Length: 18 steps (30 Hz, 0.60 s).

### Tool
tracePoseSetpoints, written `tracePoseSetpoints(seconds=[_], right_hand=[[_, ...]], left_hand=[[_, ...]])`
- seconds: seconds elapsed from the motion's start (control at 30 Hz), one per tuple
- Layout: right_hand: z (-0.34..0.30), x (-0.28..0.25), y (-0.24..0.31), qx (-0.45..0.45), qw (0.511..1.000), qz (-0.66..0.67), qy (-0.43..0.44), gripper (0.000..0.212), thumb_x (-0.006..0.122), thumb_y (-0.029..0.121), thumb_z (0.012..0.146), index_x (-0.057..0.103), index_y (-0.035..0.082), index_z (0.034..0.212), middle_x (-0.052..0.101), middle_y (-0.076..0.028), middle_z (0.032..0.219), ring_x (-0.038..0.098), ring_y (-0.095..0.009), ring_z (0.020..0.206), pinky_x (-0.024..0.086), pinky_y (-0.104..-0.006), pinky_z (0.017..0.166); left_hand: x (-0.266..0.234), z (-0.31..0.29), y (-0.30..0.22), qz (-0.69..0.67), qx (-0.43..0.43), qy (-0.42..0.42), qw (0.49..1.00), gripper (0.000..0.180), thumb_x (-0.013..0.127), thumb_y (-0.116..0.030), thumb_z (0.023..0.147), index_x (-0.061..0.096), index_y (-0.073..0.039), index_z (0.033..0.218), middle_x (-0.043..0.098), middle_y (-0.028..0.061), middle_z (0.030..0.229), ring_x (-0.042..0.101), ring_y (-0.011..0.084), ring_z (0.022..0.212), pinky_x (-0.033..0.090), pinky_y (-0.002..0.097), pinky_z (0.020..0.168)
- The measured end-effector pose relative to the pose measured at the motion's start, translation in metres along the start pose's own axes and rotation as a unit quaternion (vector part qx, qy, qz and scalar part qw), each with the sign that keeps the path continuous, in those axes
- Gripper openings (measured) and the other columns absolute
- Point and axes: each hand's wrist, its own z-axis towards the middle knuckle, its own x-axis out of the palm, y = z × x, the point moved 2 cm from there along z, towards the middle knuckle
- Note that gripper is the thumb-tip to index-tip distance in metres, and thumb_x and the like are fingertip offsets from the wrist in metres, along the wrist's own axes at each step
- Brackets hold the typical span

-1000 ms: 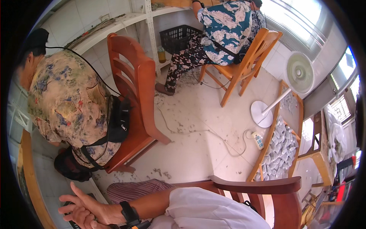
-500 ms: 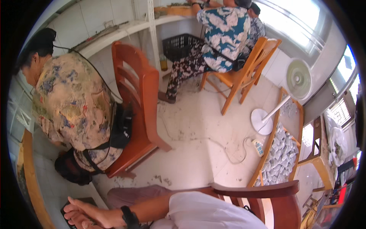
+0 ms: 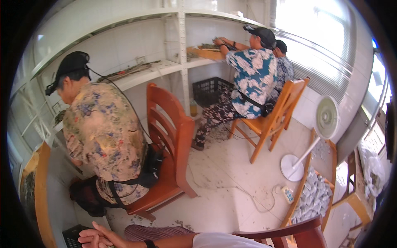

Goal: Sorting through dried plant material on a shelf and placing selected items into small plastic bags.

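At the lower left, my right hand (image 3: 106,237) reaches in from the right, a dark band round its wrist. Its fingers are stretched out and spread, partly cut off by the lower edge. Small greenish bits show near the palm, but I cannot make out what they are. A black plastic crate (image 3: 71,236) lies just beside and below the fingertips. My left hand cannot be made out apart from it. A wooden-framed tray (image 3: 41,200) with dark material stands on edge to the left of the hand.
One person (image 3: 107,128) sits ahead on a red-brown chair (image 3: 175,136); two others sit at a white shelf (image 3: 153,72) further off. A white fan (image 3: 292,167), a cable, and a wooden frame (image 3: 297,198) holding many grey packets stand right. Debris dots the floor.
The view has tilted up, so the room and my right hand sit lower in the picture. The person at left holds the head higher. My fingers remain spread.
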Motion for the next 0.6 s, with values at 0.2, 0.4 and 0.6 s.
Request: tracePoseSetpoints(seconds=[0.2,0.4,0.6], right_hand=[[0.005,-0.012,-0.019,0.005,0.999,-0.036,-0.033,0.048,0.044,0.042,0.094,0.057,-0.002,0.106,0.062,-0.012,0.104,0.059,-0.022,0.097,0.050,-0.0323,0.082],[0.007,-0.020,-0.032,0.005,0.995,-0.077,-0.060,0.043,0.047,0.040,0.094,0.058,0.000,0.104,0.062,-0.009,0.101,0.058,-0.019,0.095,0.050,-0.0314,0.080],[0.017,-0.032,-0.048,0.006,0.991,-0.109,-0.080,0.039,0.050,0.038,0.093,0.059,0.002,0.102,0.062,-0.006,0.099,0.058,-0.017,0.093,0.050,-0.0304,0.079]], left_hand=[[0.015,0.012,-0.014,0.321,0.033,-0.198,0.926,0.034,0.047,-0.029,0.095,0.062,0.001,0.102,0.062,0.0143,0.107,0.056,0.0258,0.108,0.028,0.0386,0.107],[-0.023,0.025,-0.024,0.170,0.156,-0.030,0.972,0.024,0.045,-0.019,0.095,0.063,-0.008,0.107,0.059,0.0107,0.119,0.045,0.0334,0.122,0.016,0.0555,0.107],[-0.025,0.030,0.000,0.252,0.107,-0.102,0.956,0.032,0.042,-0.033,0.096,0.059,-0.014,0.115,0.053,0.0082,0.127,0.035,0.0354,0.130,0.012,0.0620,0.104]])
